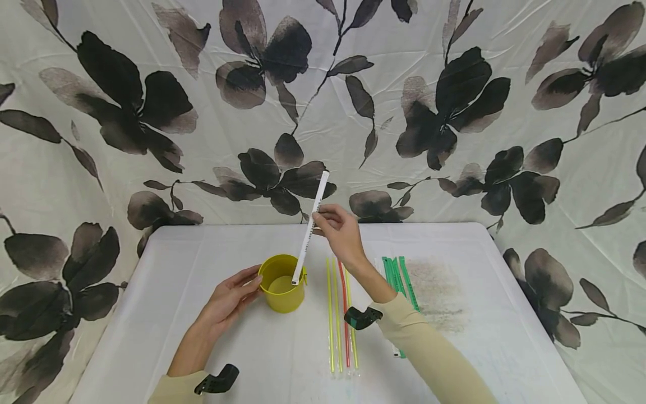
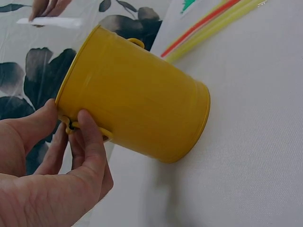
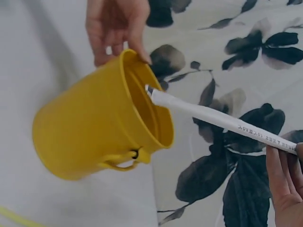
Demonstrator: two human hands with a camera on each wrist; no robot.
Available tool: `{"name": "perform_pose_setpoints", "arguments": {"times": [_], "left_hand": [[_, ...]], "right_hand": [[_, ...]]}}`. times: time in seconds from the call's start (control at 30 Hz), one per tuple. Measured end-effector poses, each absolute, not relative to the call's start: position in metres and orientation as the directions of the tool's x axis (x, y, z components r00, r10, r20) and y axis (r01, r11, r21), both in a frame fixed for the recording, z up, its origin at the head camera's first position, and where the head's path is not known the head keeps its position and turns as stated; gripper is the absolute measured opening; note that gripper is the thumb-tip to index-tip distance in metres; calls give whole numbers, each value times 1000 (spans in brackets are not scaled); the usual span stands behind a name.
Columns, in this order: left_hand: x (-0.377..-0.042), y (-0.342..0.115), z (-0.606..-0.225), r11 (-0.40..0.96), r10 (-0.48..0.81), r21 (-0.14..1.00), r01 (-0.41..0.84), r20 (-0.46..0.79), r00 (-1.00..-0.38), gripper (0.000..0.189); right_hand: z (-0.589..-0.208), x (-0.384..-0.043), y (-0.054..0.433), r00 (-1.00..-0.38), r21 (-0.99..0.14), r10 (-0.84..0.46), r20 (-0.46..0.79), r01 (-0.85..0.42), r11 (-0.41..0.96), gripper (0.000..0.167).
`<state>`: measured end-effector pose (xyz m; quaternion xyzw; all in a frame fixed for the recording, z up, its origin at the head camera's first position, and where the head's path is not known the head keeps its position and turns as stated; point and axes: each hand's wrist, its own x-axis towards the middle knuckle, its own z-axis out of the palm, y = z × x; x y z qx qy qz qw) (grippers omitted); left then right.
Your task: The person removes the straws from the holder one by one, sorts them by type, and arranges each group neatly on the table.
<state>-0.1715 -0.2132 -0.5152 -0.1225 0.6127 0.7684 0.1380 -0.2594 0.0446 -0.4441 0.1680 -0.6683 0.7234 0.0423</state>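
A small yellow bucket (image 1: 285, 300) with side ears is tilted in the left wrist view. My left hand (image 1: 229, 300) pinches it at the rim and ear, thumb on the rim and fingers by the ear (image 2: 105, 134). Between thumb and fingers, my right hand (image 1: 342, 233) holds a white paper-wrapped straw (image 1: 310, 227) with small dark print along it. The straw slants down to the left, and its lower end overlaps the bucket's mouth in the head view. In the right wrist view that end (image 3: 156, 96) is right at the bucket's opening.
Several clear-wrapped straws, yellow (image 1: 330, 320) and red (image 1: 346, 325), lie side by side right of the bucket. Green-wrapped straws (image 1: 407, 283) lie farther right, partly behind my right forearm. Brownish smudges (image 1: 436, 294) mark the white tabletop (image 1: 282, 359). A floral cloth (image 1: 383, 185) hangs behind.
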Motion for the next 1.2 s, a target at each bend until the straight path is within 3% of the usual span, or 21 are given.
{"name": "perform_pose_setpoints", "arguments": {"times": [0.3, 1.2], "left_hand": [[-171, -214, -514, -220, 70, 905, -365, -359, -931, 61], [-171, -214, -514, -220, 76, 902, -372, -364, -928, 63]], "right_hand": [[-436, -263, 70, -966, -961, -110, 236, -215, -173, 29], [-458, -246, 148, -990, -993, -101, 99, -104, 50, 36]]}}
